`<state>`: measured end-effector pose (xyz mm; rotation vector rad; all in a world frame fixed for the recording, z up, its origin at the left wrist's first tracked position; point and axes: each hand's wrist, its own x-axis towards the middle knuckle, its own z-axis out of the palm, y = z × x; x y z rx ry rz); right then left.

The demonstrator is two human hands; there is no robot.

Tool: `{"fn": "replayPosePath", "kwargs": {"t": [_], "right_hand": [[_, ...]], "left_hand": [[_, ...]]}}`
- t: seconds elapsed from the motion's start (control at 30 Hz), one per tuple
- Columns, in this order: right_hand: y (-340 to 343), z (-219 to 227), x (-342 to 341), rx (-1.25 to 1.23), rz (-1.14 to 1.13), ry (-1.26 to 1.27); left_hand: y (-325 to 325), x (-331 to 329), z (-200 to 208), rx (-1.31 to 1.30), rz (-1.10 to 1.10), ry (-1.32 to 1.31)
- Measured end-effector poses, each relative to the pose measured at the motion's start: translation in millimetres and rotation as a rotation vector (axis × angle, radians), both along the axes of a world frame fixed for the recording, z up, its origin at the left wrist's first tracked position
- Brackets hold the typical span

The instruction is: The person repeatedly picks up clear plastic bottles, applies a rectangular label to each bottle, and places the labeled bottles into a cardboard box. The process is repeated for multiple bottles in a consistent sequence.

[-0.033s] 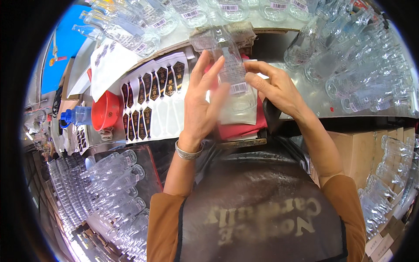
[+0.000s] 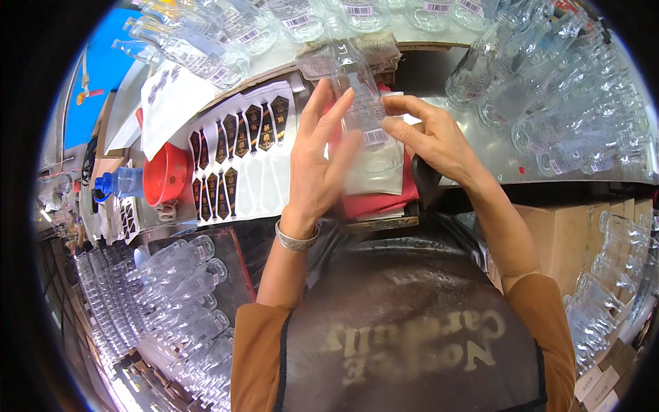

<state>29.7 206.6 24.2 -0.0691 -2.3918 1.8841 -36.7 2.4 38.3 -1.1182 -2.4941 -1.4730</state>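
A clear glass bottle (image 2: pixel 371 118) with a small barcode label lies in front of me. Its neck points away and rests on a rolled grey cloth (image 2: pixel 376 53). My left hand (image 2: pixel 314 159) is at the bottle's left side, fingers stretched and apart, its thumb smeared by motion. On the other side, my right hand (image 2: pixel 439 143) has its bent index finger and thumb against the glass; its other fingers are partly hidden. Under the bottle are a white cloth (image 2: pixel 384 184) and a red cloth (image 2: pixel 384 204). Left of my hands lies a sheet of dark tie-shaped stickers (image 2: pixel 264 172), some spots bare.
Glass bottles (image 2: pixel 295 24) line the far edge of the table. Many more lie at the right (image 2: pixel 542 120) and lower left (image 2: pixel 189 288). A red bowl (image 2: pixel 167 175) and a blue-capped plastic bottle (image 2: pixel 129 182) stand left. Cardboard boxes (image 2: pixel 559 237) are at the lower right.
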Motion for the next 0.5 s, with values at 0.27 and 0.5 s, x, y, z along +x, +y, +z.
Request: {"fn": "replayPosePath", "kwargs": {"t": [0.27,0.5], "right_hand": [[-5.0,2.2,-0.1,-0.024,-0.010,-0.082],[-3.6,-9.5,-0.5,-0.075,-0.006,0.005]], "left_hand": [[1.5,-2.7,-12.9,0.020,-0.021,0.004],[2.1,-1.2,-14.2,0.021,-0.011,-0.004]]}}
